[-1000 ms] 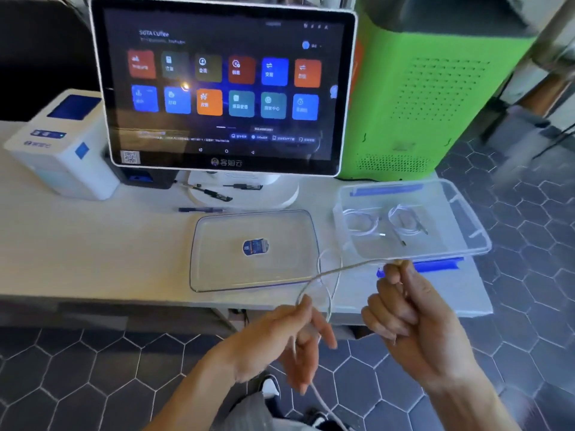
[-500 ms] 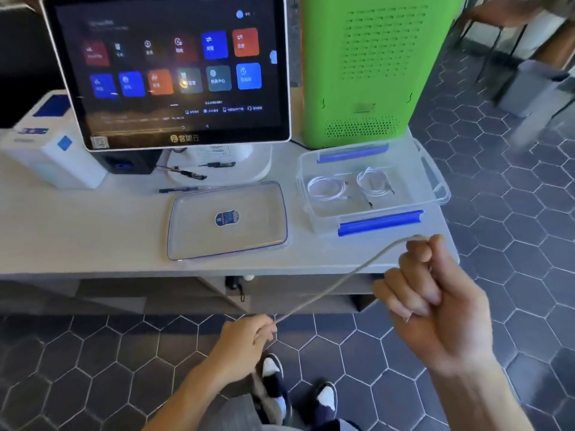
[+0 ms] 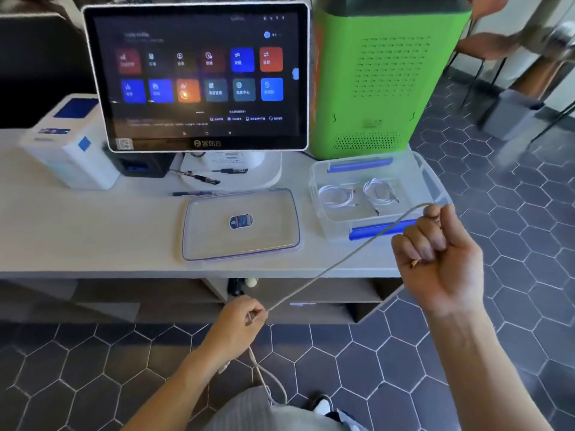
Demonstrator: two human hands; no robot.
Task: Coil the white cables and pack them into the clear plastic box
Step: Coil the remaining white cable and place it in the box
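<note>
A white cable (image 3: pixel 336 264) runs taut between my two hands, in front of the table's edge. My right hand (image 3: pixel 438 259) is fisted around its upper end, just in front of the clear plastic box (image 3: pixel 432 181). My left hand (image 3: pixel 241 325) pinches the cable lower down; the slack drops from it in a loop to my lap. The box stands open at the table's right end, blue clips on its long sides, with two coiled white cables (image 3: pixel 336 195) (image 3: pixel 379 191) inside. Its clear lid (image 3: pixel 241 225) lies flat to the left.
A touchscreen terminal (image 3: pixel 199 76) stands at the back with pens (image 3: pixel 199 178) at its base. A white printer (image 3: pixel 67 141) sits at the left. A green machine (image 3: pixel 385 76) rises right behind the box. Dark hexagon floor tiles lie below and to the right.
The small loop held between my hands a second ago has been pulled out straight. My left hand dropped down and left; my right hand closed into a fist near the box.
</note>
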